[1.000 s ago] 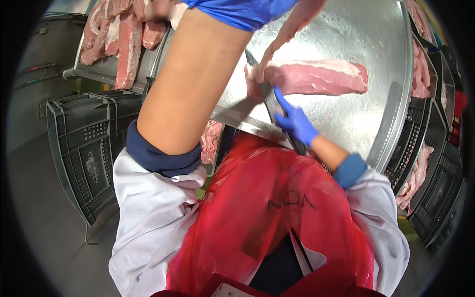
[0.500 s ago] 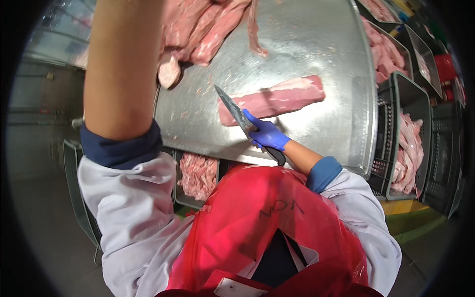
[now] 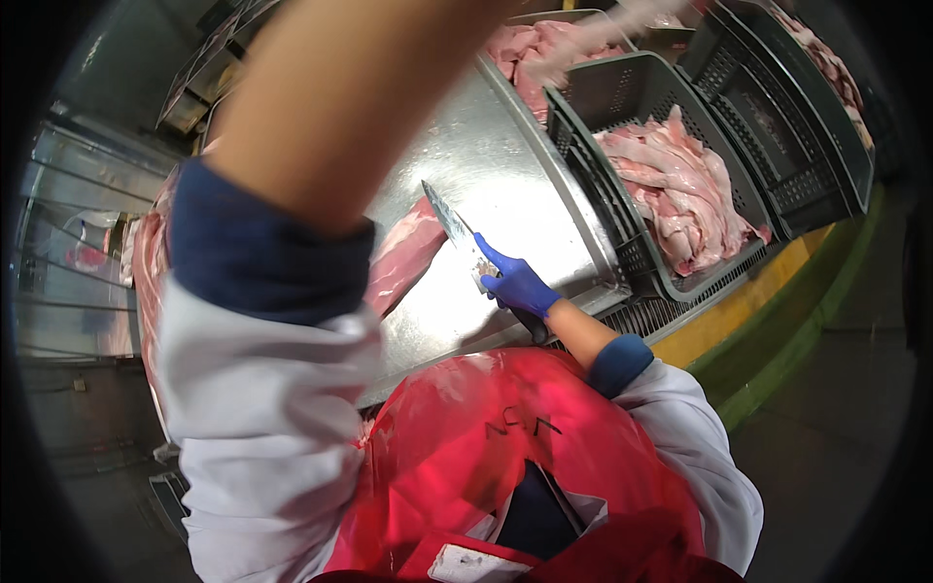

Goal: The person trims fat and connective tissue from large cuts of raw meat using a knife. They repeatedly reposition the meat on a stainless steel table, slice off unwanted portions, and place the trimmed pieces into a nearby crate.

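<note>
My right hand (image 3: 522,289), in a blue glove, is closed round the dark handle of a knife (image 3: 449,220). The blade points up and to the left over the metal table (image 3: 544,228), and its tip is at the end of a long pink piece of meat (image 3: 406,255). That piece lies on the table, partly hidden behind my left arm (image 3: 330,117). My left arm reaches across to the top edge of the picture, and the hand at its end is out of view. A pale strip of meat (image 3: 601,37), smeared by motion, is in the air near the top.
A dark crate (image 3: 573,146) of pale meat strips (image 3: 671,185) stands along the table's right side. Beyond it are another dark crate (image 3: 777,126) and a container of pink meat (image 3: 544,58). More meat (image 3: 154,262) lies at the far left.
The view has turned to the right, bringing the crates closer to the middle. My left arm has swung to the right, and a blurred strip now shows at the top. My right hand keeps the knife.
</note>
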{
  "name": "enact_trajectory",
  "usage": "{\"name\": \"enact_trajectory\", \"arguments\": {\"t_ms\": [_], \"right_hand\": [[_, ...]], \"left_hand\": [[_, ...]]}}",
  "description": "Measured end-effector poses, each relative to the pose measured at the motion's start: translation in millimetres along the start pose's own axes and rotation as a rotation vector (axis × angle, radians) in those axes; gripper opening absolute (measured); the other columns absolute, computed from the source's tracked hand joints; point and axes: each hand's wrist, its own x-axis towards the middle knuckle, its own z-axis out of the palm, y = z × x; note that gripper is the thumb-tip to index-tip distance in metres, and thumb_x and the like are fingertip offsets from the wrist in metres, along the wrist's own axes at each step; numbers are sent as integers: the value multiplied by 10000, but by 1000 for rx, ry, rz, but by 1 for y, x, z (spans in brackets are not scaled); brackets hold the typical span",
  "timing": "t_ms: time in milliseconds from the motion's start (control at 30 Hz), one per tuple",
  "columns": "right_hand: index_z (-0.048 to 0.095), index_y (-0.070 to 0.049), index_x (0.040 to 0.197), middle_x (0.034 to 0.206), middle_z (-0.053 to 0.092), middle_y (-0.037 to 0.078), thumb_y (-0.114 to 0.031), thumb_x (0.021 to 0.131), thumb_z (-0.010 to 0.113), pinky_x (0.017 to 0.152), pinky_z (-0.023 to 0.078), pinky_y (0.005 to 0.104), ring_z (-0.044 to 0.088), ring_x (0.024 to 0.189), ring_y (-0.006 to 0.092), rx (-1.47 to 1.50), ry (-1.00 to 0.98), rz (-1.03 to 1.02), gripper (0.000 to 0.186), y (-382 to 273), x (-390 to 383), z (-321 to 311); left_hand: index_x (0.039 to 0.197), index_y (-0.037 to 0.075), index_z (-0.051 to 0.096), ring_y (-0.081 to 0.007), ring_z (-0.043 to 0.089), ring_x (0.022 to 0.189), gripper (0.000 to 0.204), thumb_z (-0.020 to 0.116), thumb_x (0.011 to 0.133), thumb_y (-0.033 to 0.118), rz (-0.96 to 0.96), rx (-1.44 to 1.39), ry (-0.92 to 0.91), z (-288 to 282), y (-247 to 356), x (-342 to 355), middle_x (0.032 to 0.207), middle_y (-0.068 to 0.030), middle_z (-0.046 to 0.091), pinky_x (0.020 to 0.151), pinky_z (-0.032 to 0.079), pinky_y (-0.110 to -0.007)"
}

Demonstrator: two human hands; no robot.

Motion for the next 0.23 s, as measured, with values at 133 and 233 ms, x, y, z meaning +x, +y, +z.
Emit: {"name": "enact_trajectory", "arguments": {"t_ms": [133,233], "right_hand": [[155,-297,1628,863,662,69,-157,945,584,653,576,305,633,678,143,46,111,55,820,36,4,-39],[196,-220,1627,861,699,64,-170,940,630,571,567,274,636,636,119,131,195,9,814,55,17,-34]], "left_hand": [[1307,46,629,-336,670,1115,583,700,865,420,-100,-67,-182,138,-53,10,1191,-189,699,980,519,-428],[1351,92,591,-296,659,1137,576,724,893,415,-280,146,-8,127,-117,-131,1411,-193,559,951,542,-435]]}}
